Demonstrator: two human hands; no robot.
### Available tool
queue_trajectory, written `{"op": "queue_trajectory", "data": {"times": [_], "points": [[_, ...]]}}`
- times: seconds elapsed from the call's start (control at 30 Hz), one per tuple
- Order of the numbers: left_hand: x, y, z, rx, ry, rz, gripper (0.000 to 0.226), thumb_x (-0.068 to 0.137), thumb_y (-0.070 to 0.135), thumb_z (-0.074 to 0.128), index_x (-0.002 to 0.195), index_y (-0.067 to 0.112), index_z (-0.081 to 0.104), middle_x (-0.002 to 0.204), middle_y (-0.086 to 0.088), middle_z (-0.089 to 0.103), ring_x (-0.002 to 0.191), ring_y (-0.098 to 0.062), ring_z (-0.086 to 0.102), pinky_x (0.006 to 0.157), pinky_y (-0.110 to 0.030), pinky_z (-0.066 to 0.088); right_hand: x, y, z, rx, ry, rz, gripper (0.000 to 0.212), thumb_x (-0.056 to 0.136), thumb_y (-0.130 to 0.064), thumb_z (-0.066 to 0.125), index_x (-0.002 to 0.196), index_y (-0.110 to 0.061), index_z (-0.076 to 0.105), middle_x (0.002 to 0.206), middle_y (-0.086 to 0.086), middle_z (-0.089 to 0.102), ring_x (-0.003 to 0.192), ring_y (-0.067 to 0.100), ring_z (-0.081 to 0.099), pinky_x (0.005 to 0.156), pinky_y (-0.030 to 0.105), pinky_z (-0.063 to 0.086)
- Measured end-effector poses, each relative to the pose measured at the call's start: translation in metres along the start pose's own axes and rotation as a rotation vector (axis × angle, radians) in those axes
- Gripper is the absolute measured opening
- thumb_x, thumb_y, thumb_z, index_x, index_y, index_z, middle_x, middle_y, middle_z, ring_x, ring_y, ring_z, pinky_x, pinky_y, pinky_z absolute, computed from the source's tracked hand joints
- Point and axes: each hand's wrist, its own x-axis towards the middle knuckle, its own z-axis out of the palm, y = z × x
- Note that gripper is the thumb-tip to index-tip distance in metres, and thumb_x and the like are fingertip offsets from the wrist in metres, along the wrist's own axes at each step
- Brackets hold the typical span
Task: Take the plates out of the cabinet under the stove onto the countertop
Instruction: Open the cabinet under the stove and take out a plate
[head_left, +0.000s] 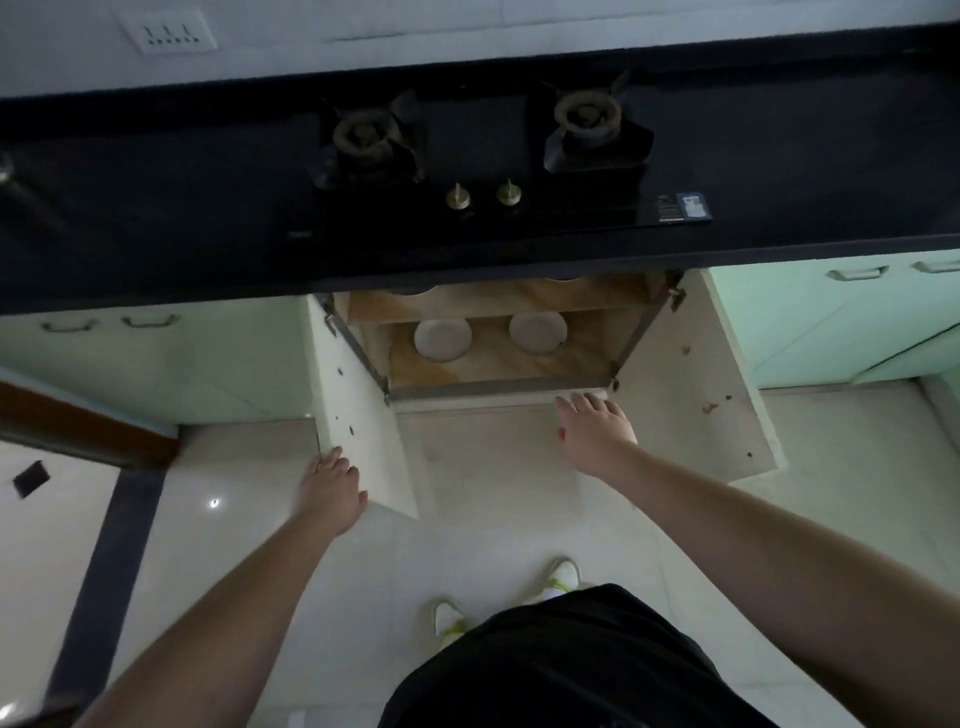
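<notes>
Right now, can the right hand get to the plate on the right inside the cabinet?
Probably yes. Both doors stand open, and the right hand is open at the cabinet's front edge with nothing between it and the right plate.

A home kitchen is showing here: a black gas stove (483, 156) with two burners is sitting in a dark countertop (156, 208), pale green cabinets (831, 322) are running beneath, a wall socket (167, 32) is hanging above, and tiled floor (467, 545) is spreading below.
</notes>
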Motion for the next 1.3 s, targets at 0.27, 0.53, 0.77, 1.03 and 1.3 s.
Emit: {"op": "queue_trajectory", "data": {"times": [0.27, 0.53, 0.77, 1.03, 1.3], "points": [[-0.04, -0.063, 0.036, -0.107, 0.053, -0.017, 0.049, 0.1, 0.033, 0.037, 0.143, 0.01, 0.044, 0.162, -0.007, 0.022, 0.151, -0.017, 0.008, 0.118, -0.038, 0.014, -0.004, -0.094, -0.017, 0.004, 0.099, -0.104, 0.056, 0.099, -0.036, 0.033, 0.15, -0.016, 0.025, 0.154, 0.009, 0.033, 0.142, 0.027, 0.028, 0.115, 0.042, 0.025], [-0.056, -0.108, 0.055, -0.073, 0.026, -0.002, 0.054, 0.1, 0.033, 0.036, 0.151, 0.012, 0.031, 0.165, -0.008, 0.011, 0.151, -0.02, 0.005, 0.12, -0.038, 0.008, -0.012, -0.158, -0.031, -0.062, 0.132, -0.169, 0.056, 0.102, -0.039, 0.028, 0.153, -0.018, 0.019, 0.157, 0.008, 0.027, 0.145, 0.026, 0.023, 0.116, 0.043, 0.023], [-0.057, -0.114, 0.049, -0.054, 0.036, -0.035, 0.054, 0.101, 0.032, 0.036, 0.15, 0.01, 0.031, 0.163, -0.008, 0.02, 0.15, -0.022, 0.013, 0.119, -0.04, 0.014, -0.019, -0.187, -0.039, -0.071, 0.136, -0.196, 0.056, 0.103, -0.039, 0.027, 0.153, -0.019, 0.017, 0.159, 0.006, 0.023, 0.146, 0.024, 0.019, 0.119, 0.043, 0.02], [-0.042, -0.096, 0.027, -0.169, 0.134, -0.011, 0.052, 0.1, 0.038, 0.036, 0.144, 0.011, 0.041, 0.16, -0.01, 0.028, 0.15, -0.023, 0.014, 0.119, -0.04, 0.014, -0.02, -0.192, -0.05, -0.043, 0.196, -0.189, 0.051, 0.101, -0.038, 0.03, 0.148, -0.018, 0.03, 0.156, 0.007, 0.029, 0.145, 0.024, 0.022, 0.117, 0.042, 0.021], [-0.015, -0.074, -0.029, -0.306, 0.421, 0.054, 0.068, 0.098, 0.034, 0.041, 0.157, 0.018, 0.011, 0.159, -0.011, 0.03, 0.147, -0.028, 0.022, 0.119, -0.041, 0.019, 0.006, -0.175, -0.061, -0.01, 0.195, -0.21, 0.054, 0.101, -0.038, 0.031, 0.15, -0.017, 0.026, 0.158, 0.006, 0.026, 0.146, 0.023, 0.02, 0.118, 0.041, 0.019]]}}
